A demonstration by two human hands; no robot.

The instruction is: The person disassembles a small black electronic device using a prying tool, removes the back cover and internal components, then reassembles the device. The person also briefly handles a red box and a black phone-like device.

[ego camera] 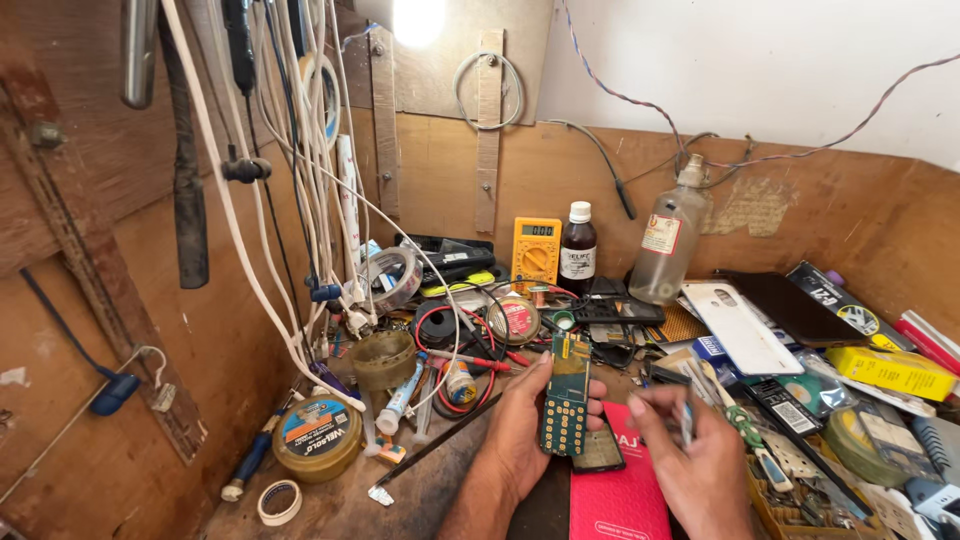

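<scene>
Holding: the left hand [522, 430] clasps a long green phone circuit board with gold keypad contacts [566, 395], upright over the workbench, its long axis pointing away.
Beside it: the right hand [695, 450], just right, pinches a thin blue-tipped tool [686, 420].
Below: a glossy pink booklet [620, 495].

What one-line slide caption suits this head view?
Left hand holds a green phone circuit board upright while right hand pinches a small tool over a cluttered wooden workbench.

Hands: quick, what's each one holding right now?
Left hand: closed on the green circuit board, held upright.
Right hand: fingers pinched on a small thin tool.
</scene>
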